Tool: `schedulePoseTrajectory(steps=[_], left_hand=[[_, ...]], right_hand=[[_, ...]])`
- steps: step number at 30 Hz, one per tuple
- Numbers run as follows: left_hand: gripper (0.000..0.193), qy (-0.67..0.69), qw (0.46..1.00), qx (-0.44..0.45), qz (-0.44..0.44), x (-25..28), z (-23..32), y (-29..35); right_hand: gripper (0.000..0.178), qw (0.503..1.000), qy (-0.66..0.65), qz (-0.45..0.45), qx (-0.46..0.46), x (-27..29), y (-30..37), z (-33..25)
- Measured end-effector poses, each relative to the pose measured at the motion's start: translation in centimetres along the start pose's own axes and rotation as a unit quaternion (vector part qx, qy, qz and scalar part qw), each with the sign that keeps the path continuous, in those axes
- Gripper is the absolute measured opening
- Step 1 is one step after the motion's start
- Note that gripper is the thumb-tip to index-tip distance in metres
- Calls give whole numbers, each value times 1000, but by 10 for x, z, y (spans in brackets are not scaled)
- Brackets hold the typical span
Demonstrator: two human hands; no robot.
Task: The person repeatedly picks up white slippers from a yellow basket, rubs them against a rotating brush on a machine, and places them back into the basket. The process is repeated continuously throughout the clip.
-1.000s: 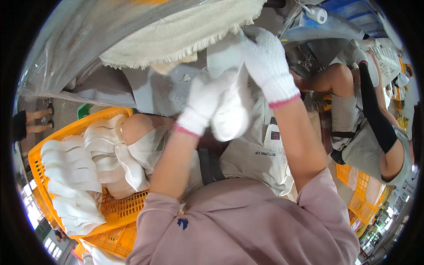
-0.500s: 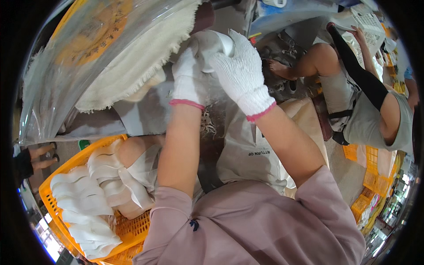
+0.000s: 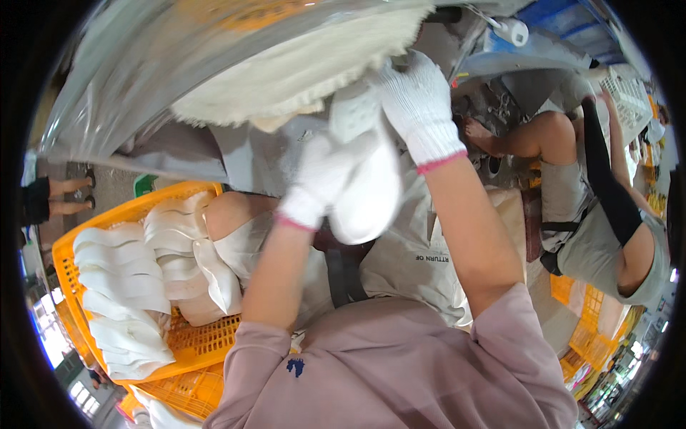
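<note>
White sole-shaped piece (image 3: pixel 368 204), motion-blurred, is between your gloved hands, just below the fringed cloth (image 3: pixel 300 68); your left hand (image 3: pixel 321 171) is closed around its middle; whether your right hand (image 3: pixel 420 107), near its upper end, grips or merely steadies it, I cannot tell; it looks light, probably springy rather than fragile, perhaps slick under knit gloves; you'd best hold it by both side edges.

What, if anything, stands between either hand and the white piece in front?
Nothing visible: the left hand holds the white piece, and the right hand is at its upper end, though blur hides that grip. The cloth is farther up the picture.
</note>
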State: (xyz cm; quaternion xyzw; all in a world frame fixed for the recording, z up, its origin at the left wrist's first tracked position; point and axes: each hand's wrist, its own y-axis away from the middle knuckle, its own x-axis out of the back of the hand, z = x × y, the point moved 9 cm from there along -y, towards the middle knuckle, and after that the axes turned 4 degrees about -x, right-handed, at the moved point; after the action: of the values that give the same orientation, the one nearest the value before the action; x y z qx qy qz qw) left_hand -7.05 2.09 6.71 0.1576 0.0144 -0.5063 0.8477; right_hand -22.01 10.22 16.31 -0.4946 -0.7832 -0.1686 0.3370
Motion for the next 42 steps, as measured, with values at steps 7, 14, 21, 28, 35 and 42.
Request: schedulePoseTrajectory(steps=[7, 14, 21, 28, 35, 42], left_hand=[[33, 192, 981, 38, 9, -43, -32, -68], [89, 531, 839, 107, -48, -14, -23, 8], [33, 345, 912, 8, 220, 76, -45, -48], [34, 575, 814, 39, -69, 25, -33, -46], [41, -267, 934, -214, 106, 53, 1, -22], [39, -384, 891, -198, 136, 72, -10, -27]], right_hand=[[45, 866, 342, 5, 366, 41, 111, -45], [48, 915, 150, -161, 338, -17, 169, -72], [39, 968, 105, -54, 223, -49, 109, -74], [33, 968, 63, 15, 242, -51, 105, -78], [35, 971, 45, 50, 228, -51, 110, -58], [21, 989, 30, 20, 142, -62, 92, -75]])
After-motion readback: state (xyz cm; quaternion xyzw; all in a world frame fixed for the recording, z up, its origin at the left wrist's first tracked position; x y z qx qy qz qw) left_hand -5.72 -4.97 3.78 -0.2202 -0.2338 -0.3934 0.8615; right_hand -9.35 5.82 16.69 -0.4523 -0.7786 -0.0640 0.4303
